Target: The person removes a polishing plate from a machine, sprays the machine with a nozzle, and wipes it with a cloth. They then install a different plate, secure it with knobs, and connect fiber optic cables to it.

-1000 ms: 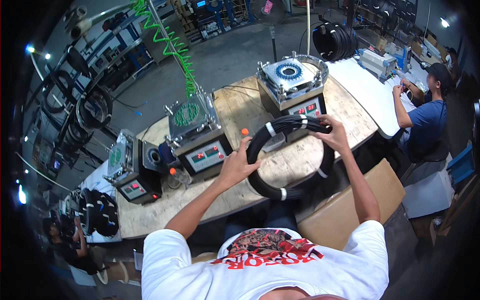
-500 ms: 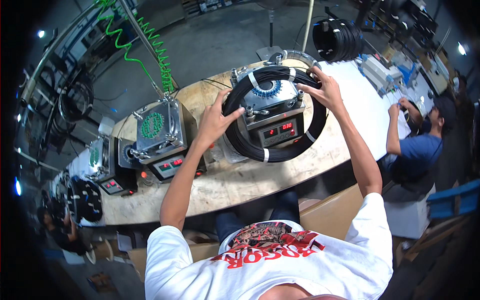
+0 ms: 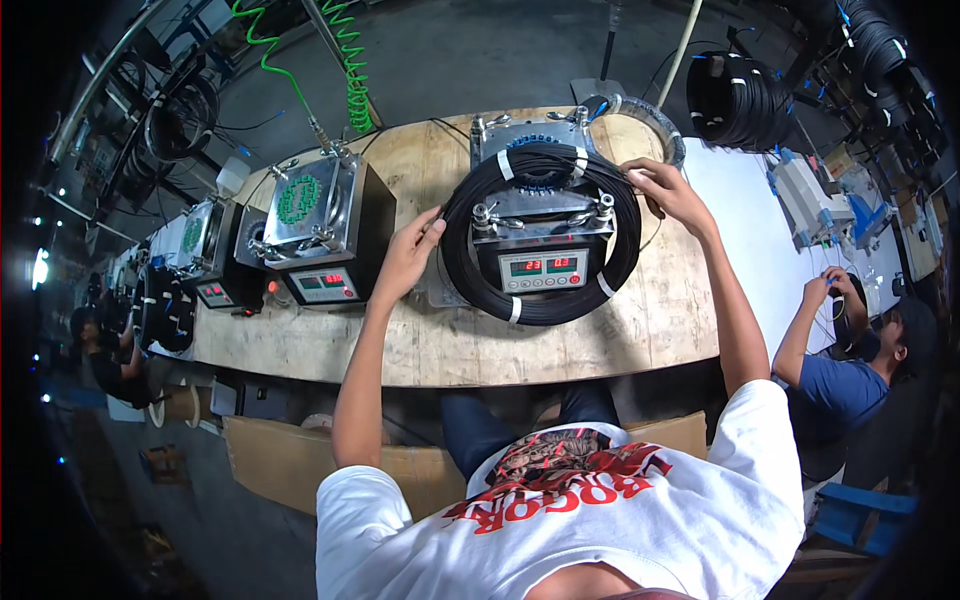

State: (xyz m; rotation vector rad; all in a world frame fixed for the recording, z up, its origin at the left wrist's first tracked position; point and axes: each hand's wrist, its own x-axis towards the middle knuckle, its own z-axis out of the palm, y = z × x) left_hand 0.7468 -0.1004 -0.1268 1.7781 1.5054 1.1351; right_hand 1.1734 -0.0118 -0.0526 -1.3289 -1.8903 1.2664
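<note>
A large coil of black cable point(image 3: 462, 270), bound with several white bands, stands tilted up between my hands. My left hand point(image 3: 410, 258) is closed on its left rim, thumb and fingers pressed together. At the upper right rim, my right hand point(image 3: 674, 198) grips the coil with its fingers bent around the edge; part of the fingertips is hidden. Right behind the coil sits a metal box machine point(image 3: 545, 212) with a ring of blue fittings, partly covered by the cable. Its control panel point(image 3: 541, 268) with red lit digits shows through the coil's opening.
Two similar machines point(image 3: 300, 225) with green rings stand to the left on the wooden table point(image 3: 420, 350). Green coiled air hoses point(image 3: 357, 90) hang above. A clear-wrapped hose loop point(image 3: 655, 118) lies behind the coil. At right, a co-worker point(image 3: 845, 385) handles thin wires at a white table point(image 3: 735, 230).
My hands have shifted toward the coil's outer rim, and the left thumb no longer stretches across it. The head view has moved, bringing the table lower in the picture. The panel's digits differ.
</note>
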